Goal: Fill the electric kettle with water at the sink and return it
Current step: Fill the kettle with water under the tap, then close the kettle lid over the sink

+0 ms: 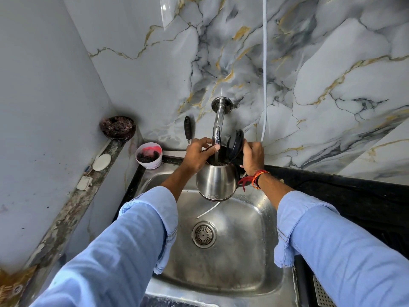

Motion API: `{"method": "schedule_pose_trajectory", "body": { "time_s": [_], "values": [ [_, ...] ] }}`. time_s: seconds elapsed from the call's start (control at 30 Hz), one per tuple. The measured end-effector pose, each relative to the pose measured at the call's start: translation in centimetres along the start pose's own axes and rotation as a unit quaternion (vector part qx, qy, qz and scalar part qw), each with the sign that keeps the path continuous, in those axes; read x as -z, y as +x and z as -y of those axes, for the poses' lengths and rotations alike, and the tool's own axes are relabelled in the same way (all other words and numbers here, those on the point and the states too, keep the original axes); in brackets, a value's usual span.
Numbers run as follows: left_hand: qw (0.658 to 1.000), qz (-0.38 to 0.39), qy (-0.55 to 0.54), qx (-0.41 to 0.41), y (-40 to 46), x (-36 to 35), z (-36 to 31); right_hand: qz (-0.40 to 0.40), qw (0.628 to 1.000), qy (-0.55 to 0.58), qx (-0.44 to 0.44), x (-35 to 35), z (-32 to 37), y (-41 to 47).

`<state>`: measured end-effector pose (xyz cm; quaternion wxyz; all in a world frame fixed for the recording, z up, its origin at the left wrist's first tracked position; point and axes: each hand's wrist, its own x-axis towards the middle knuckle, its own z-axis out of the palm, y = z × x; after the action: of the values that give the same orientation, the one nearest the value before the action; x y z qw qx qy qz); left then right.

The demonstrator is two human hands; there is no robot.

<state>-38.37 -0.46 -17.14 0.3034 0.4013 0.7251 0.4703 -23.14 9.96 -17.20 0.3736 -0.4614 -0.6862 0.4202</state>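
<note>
Kettle (216,185), rounded shiny steel, gripped by left hand (197,155) and right hand (253,157) under tap (218,127).

The steel kettle (216,181) hangs above the sink (254,251), its black lid (236,144) tipped open, mouth right under the tap (218,127). Water runs from the spout into the opening. The right hand (253,157) has its grip closed on the handle (red threads at the wrist); the left hand (198,155) curls over the rim, thumb beside the spout. A white tub (149,155) sits at the sink's left corner.
</note>
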Motion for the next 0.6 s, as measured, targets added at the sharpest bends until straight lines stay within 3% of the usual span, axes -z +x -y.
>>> {"method": "schedule_pose_trajectory", "body": {
  "time_s": [0.27, 0.47, 0.6],
  "values": [
    [0.999, -0.032, 0.027, -0.027, 0.1, -0.9, -0.3, 0.002, 1.000, 0.017, -0.006, -0.3, -0.5, -0.1],
    [0.975, -0.117, 0.170, -0.079, -0.2, -1.7, -0.8, 0.002, 0.999, 0.047, -0.010, -0.9, -0.7, -0.9],
    [0.990, -0.046, 0.102, -0.083, -1.1, -0.5, 0.4, 0.007, 0.999, 0.042, -0.016, -0.5, -0.6, -1.8]
  ]
}}
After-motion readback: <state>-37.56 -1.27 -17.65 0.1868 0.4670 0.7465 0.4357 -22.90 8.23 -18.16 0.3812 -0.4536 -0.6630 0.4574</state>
